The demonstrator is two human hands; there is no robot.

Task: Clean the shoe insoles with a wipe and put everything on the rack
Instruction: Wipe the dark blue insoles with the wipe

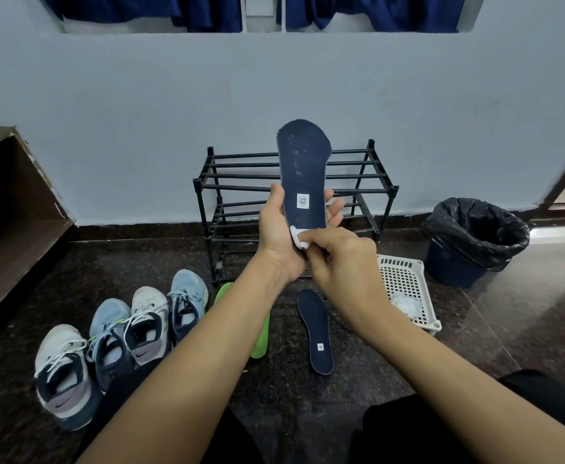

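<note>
The dark speckled stone floor (pixel 291 396) carries a black rack (pixel 240 188) at the wall. Four sneakers (pixel 147 324) stand in a row at left. A green insole (pixel 261 343) and a navy insole (pixel 318 333) lie centrally, apart. A white perforated basket (pixel 405 283) and a lined bin (pixel 468 249) stand at right.

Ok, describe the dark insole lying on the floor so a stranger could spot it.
Find the black shoe rack against the wall and look at the floor before it. Between the green insole and the white basket lies a navy insole with a small white label. Unlike its twin, it lies flat, unheld.
</note>
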